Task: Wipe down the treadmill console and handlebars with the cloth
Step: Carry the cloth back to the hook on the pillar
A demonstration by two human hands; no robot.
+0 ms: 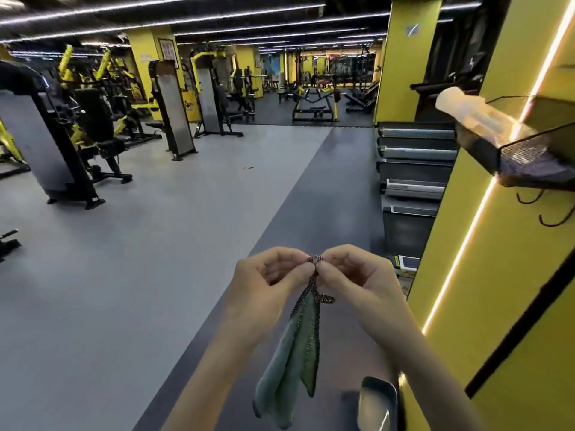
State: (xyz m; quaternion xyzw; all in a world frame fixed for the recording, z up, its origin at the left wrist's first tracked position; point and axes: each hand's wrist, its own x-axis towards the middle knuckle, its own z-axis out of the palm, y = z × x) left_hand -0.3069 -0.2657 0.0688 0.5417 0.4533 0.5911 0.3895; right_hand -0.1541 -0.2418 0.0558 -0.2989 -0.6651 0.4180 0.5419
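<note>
- Head view: the left hand [273,272] and the right hand [351,272] were raised together in front of the body, fingertips meeting at one point.
- Both hands were closed in a pinch, thumb against forefinger, on a small dark braided loop [315,259] at the top corner of the grey-green microfibre cloth with dark stitched edging [292,365].
- The cloth hung straight down from that pinch, folded lengthwise, its lower corners free between the two forearms.
- A second short length of braided edging [326,298] curled out just beside the right thumb.
- The cloth was held over the dark grey floor strip [311,194], touching no equipment.
- A row of black treadmills [413,169] stood to the right, well apart from the hands, partly hidden behind the yellow pillar with a lit strip [460,244].
- A black wire-mesh shelf [510,150] was fixed on that pillar and carried a pale translucent bottle lying on its side [466,110].
- Black and yellow weight machines [77,126] lined the left of the pale grey floor.
</note>
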